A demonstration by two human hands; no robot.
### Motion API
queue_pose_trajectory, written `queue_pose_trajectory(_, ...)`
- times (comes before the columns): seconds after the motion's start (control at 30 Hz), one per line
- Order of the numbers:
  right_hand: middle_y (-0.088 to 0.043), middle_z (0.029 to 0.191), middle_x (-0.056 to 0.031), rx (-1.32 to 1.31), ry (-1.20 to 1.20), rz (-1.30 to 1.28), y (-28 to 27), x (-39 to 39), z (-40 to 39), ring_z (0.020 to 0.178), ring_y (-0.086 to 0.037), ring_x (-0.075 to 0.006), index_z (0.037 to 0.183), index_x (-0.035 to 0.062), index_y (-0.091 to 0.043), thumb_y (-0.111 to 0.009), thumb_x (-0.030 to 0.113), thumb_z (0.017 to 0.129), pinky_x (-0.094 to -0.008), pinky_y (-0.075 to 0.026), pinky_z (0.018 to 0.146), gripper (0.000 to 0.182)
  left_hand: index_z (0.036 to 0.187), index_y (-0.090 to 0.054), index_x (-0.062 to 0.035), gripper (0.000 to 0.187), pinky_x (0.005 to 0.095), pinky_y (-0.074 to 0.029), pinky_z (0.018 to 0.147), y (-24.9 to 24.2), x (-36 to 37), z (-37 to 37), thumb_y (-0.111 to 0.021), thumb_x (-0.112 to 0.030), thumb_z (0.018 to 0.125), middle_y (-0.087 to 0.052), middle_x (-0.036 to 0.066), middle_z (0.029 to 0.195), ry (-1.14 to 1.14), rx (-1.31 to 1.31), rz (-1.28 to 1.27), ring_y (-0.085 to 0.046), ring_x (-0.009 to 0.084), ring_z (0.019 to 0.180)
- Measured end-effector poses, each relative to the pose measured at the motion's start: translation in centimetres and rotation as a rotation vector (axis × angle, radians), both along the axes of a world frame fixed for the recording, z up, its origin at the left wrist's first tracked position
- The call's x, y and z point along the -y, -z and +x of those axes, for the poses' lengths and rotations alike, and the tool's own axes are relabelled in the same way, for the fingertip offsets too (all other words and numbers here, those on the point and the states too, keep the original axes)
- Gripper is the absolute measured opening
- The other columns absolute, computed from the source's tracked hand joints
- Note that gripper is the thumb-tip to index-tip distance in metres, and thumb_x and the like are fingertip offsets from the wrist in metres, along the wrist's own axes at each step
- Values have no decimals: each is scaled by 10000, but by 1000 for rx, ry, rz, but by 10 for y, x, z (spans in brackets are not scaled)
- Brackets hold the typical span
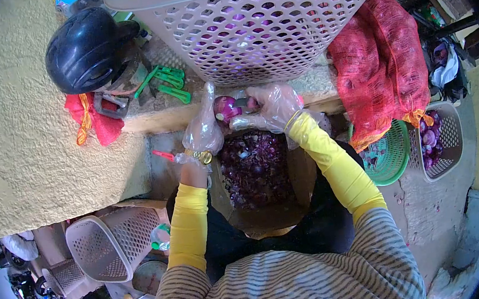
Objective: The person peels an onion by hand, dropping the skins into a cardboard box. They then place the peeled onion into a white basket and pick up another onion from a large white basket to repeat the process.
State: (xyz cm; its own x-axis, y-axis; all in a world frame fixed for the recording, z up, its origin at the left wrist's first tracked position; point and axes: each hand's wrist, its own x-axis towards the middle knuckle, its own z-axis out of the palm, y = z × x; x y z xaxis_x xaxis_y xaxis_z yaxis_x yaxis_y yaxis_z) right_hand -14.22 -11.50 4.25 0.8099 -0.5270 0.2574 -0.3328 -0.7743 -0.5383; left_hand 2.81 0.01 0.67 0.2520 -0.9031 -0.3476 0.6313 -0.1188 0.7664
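Observation:
A purple-red onion [225, 108] sits between my hands, just above a cardboard box [253, 217] of onion skins [255, 168]. My left hand [203, 131], in a clear plastic glove with a gold watch at the wrist, is closed against the onion's left side, its thumb pointing up. From the other side, my gloved right hand [275, 107] closes its fingers round a small greyish, dark object touching the onion. Its kind is mostly hidden by the fingers. Yellow sleeves cover both forearms.
Ahead stands a large perforated basket [250, 36] of onions on a ledge. Red mesh sacks [380, 62], a green basket [397, 158] and a grey basket [454, 143] are at right. Left are a black helmet [83, 52], green clips [172, 83] and another basket [114, 246].

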Motion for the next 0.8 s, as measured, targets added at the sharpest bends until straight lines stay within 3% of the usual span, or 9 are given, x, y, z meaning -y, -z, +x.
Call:
queue_pose_trajectory(0.13,-647,629,-85,-50,2,57,0,-1,2,581,-656,-323,788,96,-663,-767,679,702,-433,-512,576,598,1234,-596,19,614,387,-568,884,-2,3,0,-473,-540,1012,-695,146,1114,-36,-43,70,-695,239,970)
queue_pose_trajectory(0.3,-635,613,-123,30,2,26,2,-3,2,573,-644,-350,768,82,-678,-747,668,738,-439,-508,572,590,1245,-598,30,677,399,-576,897,10,4,3,-415,-580,1015,-702,155,1092,39,329,-14,-700,244,959)
queue_pose_trajectory(0.53,-615,591,-151,-7,-61,-6,-1,-2,1,578,-640,-372,739,78,-685,-701,673,784,-449,-507,581,597,1376,-402,-6,586,412,-562,882,11,2,5,-540,-389,953,-689,178,1125,71,460,-54,-694,270,973)
queue_pose_trajectory(0.8,-633,608,-138,-164,-168,-3,-9,-3,0,592,-655,-349,728,112,-683,-613,736,809,-450,-505,584,633,1525,-177,-48,827,428,-546,864,13,-3,7,-683,-170,882,-673,204,1162,64,637,-85,-688,301,990)
